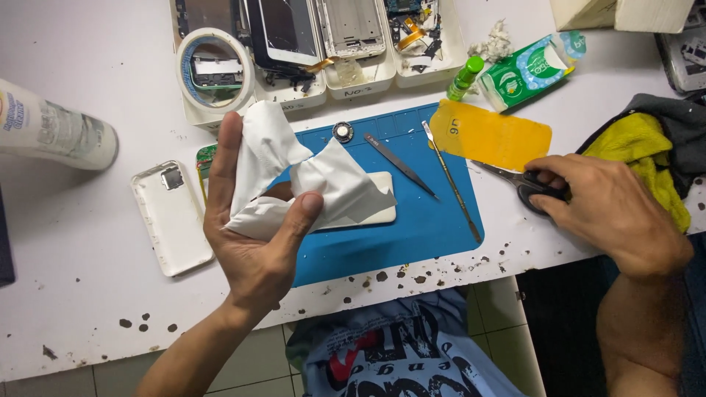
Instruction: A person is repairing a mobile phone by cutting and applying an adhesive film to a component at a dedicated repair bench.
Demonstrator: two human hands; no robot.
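Left hand (254, 220), palm up nr the bench (88, 294) front edge, grips a crumpled white cloth (309, 180) btwn thumb & fingers, above a blue mat (412, 220). Right hand (610, 209) is closed on black-handled scissors (526, 184), blades touching a yellow sheet (489, 136). White phone cover (173, 217) lies left of the mat.

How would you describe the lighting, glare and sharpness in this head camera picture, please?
In the head view, the light is bright and even, with only soft shadows under the left hand and crumpled white sheet; the white table looks nearly washed out; a mild sheen shows on the phone screen at the top; the right hand on the scissors is sharp; edges bend slightly.
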